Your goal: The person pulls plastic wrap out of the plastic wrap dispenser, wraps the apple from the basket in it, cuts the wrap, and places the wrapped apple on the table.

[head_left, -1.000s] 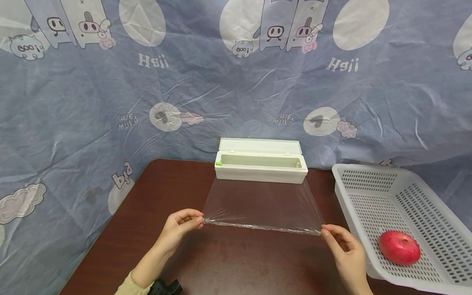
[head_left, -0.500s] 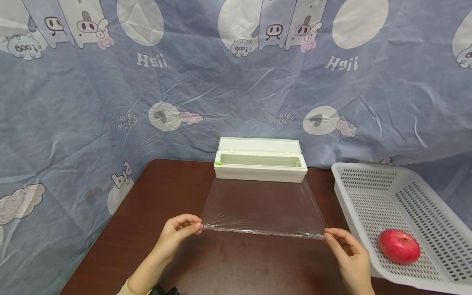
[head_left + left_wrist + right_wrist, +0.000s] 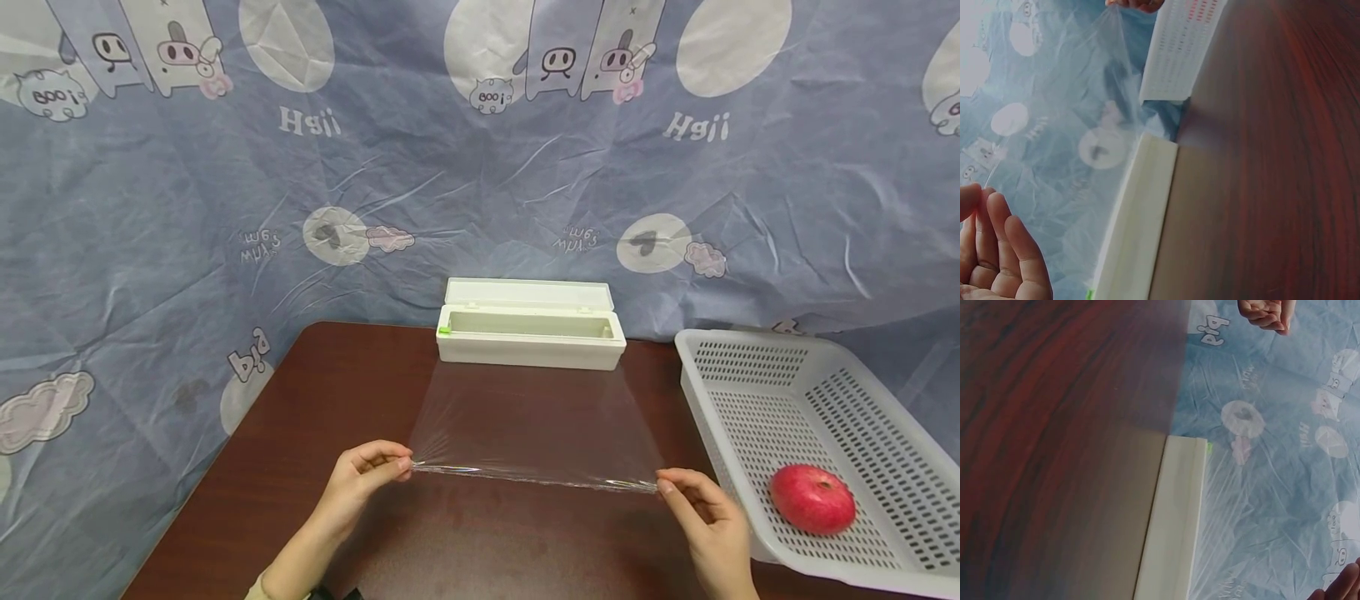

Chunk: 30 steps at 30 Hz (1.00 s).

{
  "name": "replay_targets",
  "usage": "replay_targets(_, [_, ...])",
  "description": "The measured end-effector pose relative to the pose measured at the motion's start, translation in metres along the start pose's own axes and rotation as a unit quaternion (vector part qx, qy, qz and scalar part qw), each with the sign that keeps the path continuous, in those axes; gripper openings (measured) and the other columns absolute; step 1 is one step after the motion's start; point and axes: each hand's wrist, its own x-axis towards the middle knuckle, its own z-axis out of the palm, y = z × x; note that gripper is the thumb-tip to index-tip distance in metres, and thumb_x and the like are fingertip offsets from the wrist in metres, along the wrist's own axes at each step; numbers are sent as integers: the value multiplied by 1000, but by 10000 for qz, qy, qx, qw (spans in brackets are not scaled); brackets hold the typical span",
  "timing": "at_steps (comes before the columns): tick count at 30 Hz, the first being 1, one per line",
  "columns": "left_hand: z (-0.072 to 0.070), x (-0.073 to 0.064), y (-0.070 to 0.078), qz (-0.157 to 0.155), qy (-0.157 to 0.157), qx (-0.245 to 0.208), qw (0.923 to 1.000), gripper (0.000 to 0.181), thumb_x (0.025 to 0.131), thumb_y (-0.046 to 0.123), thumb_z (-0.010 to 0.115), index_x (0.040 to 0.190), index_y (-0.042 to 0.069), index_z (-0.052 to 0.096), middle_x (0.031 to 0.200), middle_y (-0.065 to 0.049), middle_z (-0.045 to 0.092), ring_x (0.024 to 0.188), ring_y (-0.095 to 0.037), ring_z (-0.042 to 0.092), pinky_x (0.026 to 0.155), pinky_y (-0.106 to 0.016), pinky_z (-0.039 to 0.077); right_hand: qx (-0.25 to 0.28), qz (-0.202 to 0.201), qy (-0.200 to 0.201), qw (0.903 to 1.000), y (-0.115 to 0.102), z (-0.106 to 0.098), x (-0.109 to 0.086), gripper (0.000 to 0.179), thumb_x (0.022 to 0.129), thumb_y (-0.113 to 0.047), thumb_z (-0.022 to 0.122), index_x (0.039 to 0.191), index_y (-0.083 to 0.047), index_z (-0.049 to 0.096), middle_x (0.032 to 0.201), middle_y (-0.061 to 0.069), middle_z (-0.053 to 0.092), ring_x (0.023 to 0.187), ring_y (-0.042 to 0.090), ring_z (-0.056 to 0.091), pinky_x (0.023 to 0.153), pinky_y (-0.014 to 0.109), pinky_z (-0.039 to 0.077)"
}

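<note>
A sheet of clear plastic wrap [image 3: 532,425] stretches from the front of a white dispenser box [image 3: 529,351] toward me, its near edge gathered and shiny. My left hand [image 3: 360,479] pinches the left corner of that edge between thumb and fingers; the left wrist view shows the same left hand [image 3: 1000,250] at lower left. At the other corner my right hand [image 3: 708,521] pinches the wrap. In the right wrist view only some fingertips of the right hand [image 3: 1342,586] show. The box's lid [image 3: 529,294] stands raised at the back.
On the right stands a white perforated plastic basket [image 3: 712,433] with a red apple [image 3: 812,499] inside. A dark wooden table [image 3: 480,542] lies under everything. Behind it hangs a blue patterned cloth [image 3: 480,183]. A small green piece [image 3: 445,331] sits at the box's left end.
Both hands have drawn slightly toward me, the right one also a little to the right, and the wrap between them and the box is a bit longer. The box, basket and apple stay put.
</note>
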Motion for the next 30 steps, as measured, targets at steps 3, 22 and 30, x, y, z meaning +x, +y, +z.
replay_targets(3, [0, -1, -3, -50, 40, 75, 10000, 13, 89, -3, 57, 99, 0, 66, 88, 1, 67, 80, -16, 65, 76, -31, 53, -96, 156, 51, 9998, 4, -1, 0, 15, 85, 20, 52, 96, 15, 60, 86, 1, 66, 75, 12, 62, 70, 19, 51])
replay_targets(22, [1, 0, -27, -574, 413, 721, 9949, 21, 86, 4, 66, 101, -9, 61, 87, -7, 67, 83, -31, 65, 76, -33, 53, -821, 326, -183, 9959, 29, -8, 4, 13, 87, 11, 58, 100, 14, 60, 86, 1, 66, 78, 9, 62, 71, 17, 49])
replay_targets(30, [1, 1, -37, -763, 709, 1308, 9859, 19, 84, 11, 70, 95, -3, 66, 83, -12, 68, 77, -33, 65, 72, -38, 54, -1345, 317, -323, 9899, 39, -12, 6, 11, 88, 5, 59, 98, 10, 61, 84, 1, 64, 76, 13, 60, 69, 17, 48])
